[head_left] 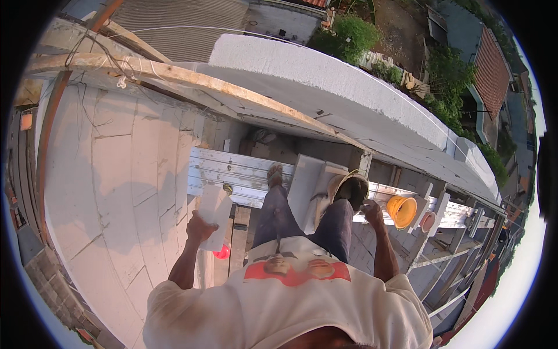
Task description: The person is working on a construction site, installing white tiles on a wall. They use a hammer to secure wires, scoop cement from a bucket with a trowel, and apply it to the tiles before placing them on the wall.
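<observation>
My left hand (200,228) is closed around the edge of a pale grey building block (216,214), held beside the block wall on the left. On the right, my right hand (373,212) has its fingers curled, just beside a dark bucket (351,189) at my knee. Whatever those fingers grip, if anything, is too small to make out. The bucket's inside is in shadow. Between my legs and the bucket, more grey blocks (305,181) lean on the silvery scaffold planks (218,166).
A long pale wall (325,81) curves across the front, with a wooden pole (203,85) before it. Left rises a jointed block wall (116,174). Farther right stand a yellow bucket (401,212) and a small pinkish pot (428,221). A red round object (222,252) lies lower left.
</observation>
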Demonstrator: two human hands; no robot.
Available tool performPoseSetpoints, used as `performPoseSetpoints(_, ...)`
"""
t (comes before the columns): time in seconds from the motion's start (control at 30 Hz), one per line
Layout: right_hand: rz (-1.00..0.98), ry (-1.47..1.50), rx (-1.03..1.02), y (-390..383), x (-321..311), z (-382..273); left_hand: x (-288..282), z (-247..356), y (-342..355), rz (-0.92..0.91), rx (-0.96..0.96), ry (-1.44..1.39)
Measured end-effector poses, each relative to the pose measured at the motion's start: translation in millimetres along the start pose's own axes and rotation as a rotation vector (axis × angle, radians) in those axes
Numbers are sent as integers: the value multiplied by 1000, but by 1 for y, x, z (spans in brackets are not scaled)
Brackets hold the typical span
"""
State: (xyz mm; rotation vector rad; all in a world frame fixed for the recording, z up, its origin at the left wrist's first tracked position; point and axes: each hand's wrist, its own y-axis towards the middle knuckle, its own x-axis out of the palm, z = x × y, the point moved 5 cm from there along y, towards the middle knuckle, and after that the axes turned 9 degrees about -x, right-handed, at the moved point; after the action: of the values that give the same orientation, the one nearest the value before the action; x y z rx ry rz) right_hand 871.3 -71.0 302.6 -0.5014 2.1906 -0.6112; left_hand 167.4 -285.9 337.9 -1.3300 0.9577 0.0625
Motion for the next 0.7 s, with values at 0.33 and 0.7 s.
performPoseSetpoints(0.33, 212, 98, 349, -138, 107, 88, -25, 132, -47, 133, 446, 21)
performPoseSetpoints(0.7, 397, 431, 484, -138, 208, 83, 1, 360, -75, -9, 750, 251)
